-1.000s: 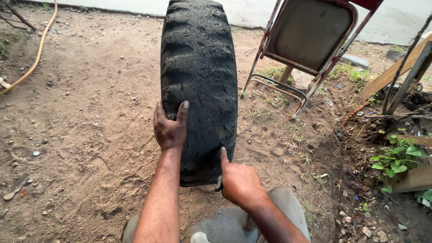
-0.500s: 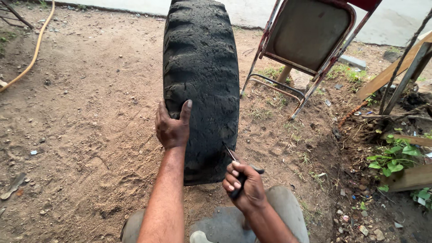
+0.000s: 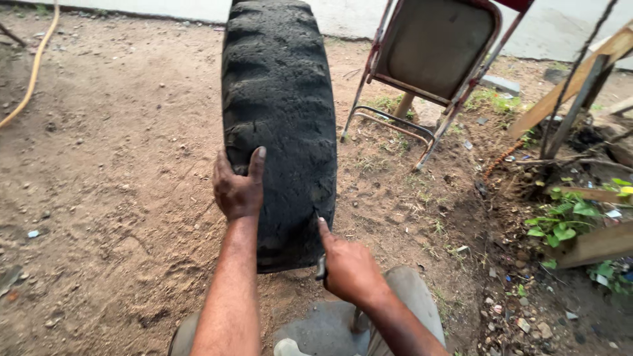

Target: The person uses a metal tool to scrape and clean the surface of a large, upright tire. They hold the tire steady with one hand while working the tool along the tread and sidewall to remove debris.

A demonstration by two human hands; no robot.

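One worn black rubber tyre (image 3: 280,125) stands upright on the dirt before my knees. My left hand (image 3: 239,188), fingers spread, steadies its tread; my right hand (image 3: 349,267) grips a dark-handled tool (image 3: 321,267), forefinger on the tread. A slip could cut me. Half a second ago the tool's tip showed, raised.

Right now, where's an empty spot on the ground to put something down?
Bare dirt lies left of the upright tire, out to the yellow hose. Right of it is crowded: folding chair, wooden planks, weeds.
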